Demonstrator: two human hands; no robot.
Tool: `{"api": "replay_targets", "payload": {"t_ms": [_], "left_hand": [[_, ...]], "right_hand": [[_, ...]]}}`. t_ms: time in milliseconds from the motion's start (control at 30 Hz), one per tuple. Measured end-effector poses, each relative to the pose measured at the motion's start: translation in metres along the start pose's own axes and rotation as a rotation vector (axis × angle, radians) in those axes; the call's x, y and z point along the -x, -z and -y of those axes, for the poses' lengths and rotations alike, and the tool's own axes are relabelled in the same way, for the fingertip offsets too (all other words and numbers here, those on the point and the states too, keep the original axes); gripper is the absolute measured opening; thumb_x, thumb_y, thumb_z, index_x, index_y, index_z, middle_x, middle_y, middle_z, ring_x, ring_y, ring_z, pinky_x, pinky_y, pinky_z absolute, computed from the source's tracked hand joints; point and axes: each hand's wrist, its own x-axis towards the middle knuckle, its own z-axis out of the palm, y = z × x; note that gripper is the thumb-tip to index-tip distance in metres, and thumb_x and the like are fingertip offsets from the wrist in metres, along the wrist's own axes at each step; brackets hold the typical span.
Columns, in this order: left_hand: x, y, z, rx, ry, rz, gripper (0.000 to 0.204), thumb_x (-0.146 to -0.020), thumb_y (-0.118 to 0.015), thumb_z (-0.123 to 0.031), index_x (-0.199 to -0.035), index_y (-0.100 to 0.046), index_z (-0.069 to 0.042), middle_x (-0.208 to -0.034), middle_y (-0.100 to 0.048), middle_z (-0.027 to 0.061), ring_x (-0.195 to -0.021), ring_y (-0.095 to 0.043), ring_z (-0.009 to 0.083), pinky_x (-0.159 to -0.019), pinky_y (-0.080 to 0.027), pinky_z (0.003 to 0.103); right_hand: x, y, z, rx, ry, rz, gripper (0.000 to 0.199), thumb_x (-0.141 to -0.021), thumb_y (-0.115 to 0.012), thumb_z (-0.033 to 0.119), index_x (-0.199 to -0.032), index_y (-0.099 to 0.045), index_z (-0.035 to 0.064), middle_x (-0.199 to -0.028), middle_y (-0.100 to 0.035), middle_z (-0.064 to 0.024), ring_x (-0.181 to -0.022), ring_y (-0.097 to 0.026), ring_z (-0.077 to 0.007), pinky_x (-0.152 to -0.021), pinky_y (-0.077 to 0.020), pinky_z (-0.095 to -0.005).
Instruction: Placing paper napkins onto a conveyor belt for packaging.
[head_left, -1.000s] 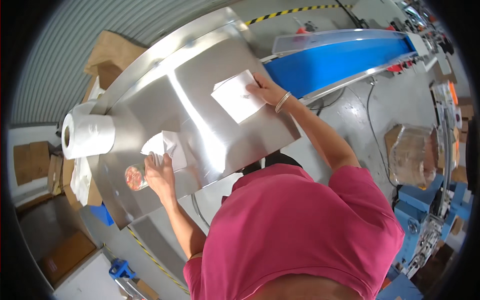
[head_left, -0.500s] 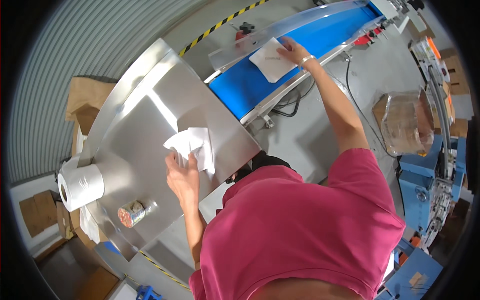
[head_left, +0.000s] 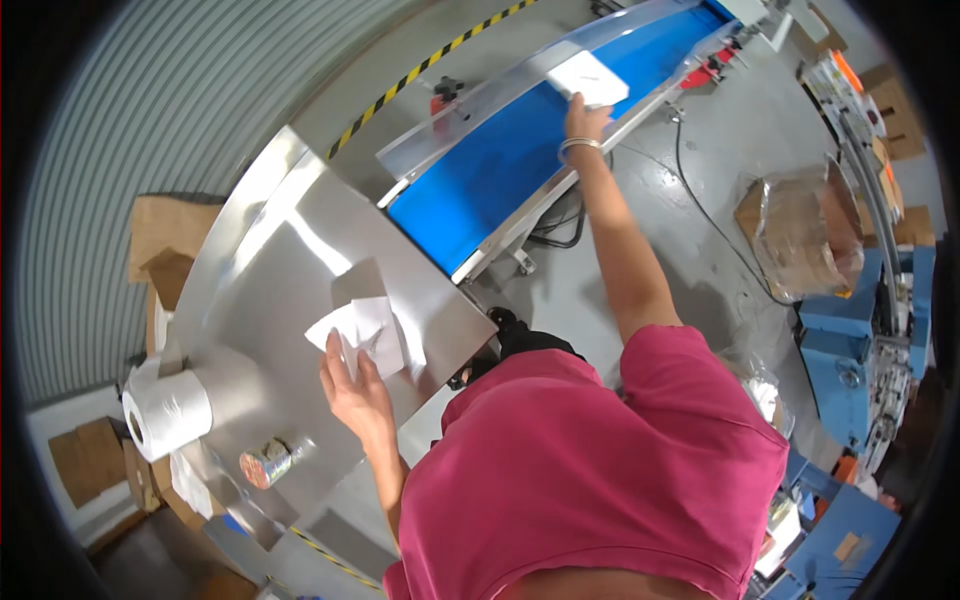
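With the fingers [head_left: 337, 362] of the left hand [head_left: 362, 404] parted, half bent and pointing away from the body, touches the near side of a loose fan of white papers [head_left: 374, 337], with the thumb set apart from the forefinger. Hard to tell a firm grip there from a light rest. Holds the left forearm [head_left: 384, 485] short and steep, up to a wrist over the near part of the metal table [head_left: 250, 310]. Farther right, across the blue belt [head_left: 480, 190], stretches the right arm [head_left: 622, 230] long and nearly straight, with a bracelet [head_left: 579, 147] around the wrist. Has the right hand [head_left: 588, 122], a little blurred, at the near edge of a flat white packet [head_left: 590, 78], over the belt beside the clear guard [head_left: 440, 135]. Cannot tell how tightly bent to call those fingertips, nor whether to call the packet gripped or lying loose.
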Motion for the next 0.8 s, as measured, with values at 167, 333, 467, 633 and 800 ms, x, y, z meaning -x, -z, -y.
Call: {"api": "replay_targets", "payload": {"t_ms": [167,333,467,633,800], "left_hand": [[0.003,-0.011,0.013,0.063,-0.048,-0.091,0.038,-0.08,-0.065,-0.004,-0.117,-0.062,-0.011,-0.121,-0.053,0.0278,-0.107,-0.056,0.0404,-0.088,-0.048,0.042],[0.001,-0.008,0.011,0.027,-0.051,-0.09,0.039,-0.08,-0.066,-0.008,-0.118,-0.062,-0.016,-0.122,-0.053,0.0271,-0.103,-0.057,0.0428,-0.085,-0.048,0.045],[0.001,-0.009,0.013,0.022,-0.091,-0.078,0.042,-0.079,-0.068,-0.01,-0.12,-0.061,-0.017,-0.124,-0.051,0.0269,-0.104,-0.056,0.0411,-0.087,-0.046,0.045],[0.0,-0.005,0.012,0.001,-0.095,-0.068,0.044,-0.078,-0.068,-0.011,-0.121,-0.061,-0.018,-0.125,-0.049,0.0286,-0.105,-0.056,0.0417,-0.086,-0.046,0.045],[0.002,-0.004,0.016,-0.002,-0.148,-0.074,0.043,-0.079,-0.068,-0.012,-0.121,-0.061,-0.019,-0.127,-0.047,0.0304,-0.106,-0.055,0.0413,-0.087,-0.046,0.045]], "right_hand": [[0.051,0.012,0.02,0.132,0.371,0.386,0.054,-0.085,-0.063,0.034,-0.123,-0.05,-0.0028,-0.119,-0.056,-0.0224,-0.105,-0.057,-0.0345,-0.089,-0.0459,-0.0394],[0.201,0.016,0.068,0.024,0.527,1.515,0.041,-0.079,-0.071,0.012,-0.118,-0.057,0.0092,-0.113,-0.062,-0.0052,-0.095,-0.06,-0.0151,-0.081,-0.049,-0.0276],[0.251,0.001,0.071,-0.05,0.543,1.711,0.046,-0.078,-0.07,0.009,-0.12,-0.053,0.0088,-0.111,-0.061,-0.0052,-0.087,-0.062,-0.0155,-0.074,-0.0523,-0.0285],[0.273,0.0,0.068,-0.09,0.596,1.765,0.045,-0.078,-0.069,0.007,-0.12,-0.052,0.0066,-0.097,-0.061,-0.0092,-0.085,-0.063,-0.0175,-0.076,-0.0538,-0.0297],[0.274,0.001,0.076,-0.067,0.534,1.741,0.047,-0.078,-0.07,0.008,-0.121,-0.051,0.0069,-0.094,-0.061,-0.0084,-0.081,-0.062,-0.0153,-0.074,-0.0528,-0.0286]]}}
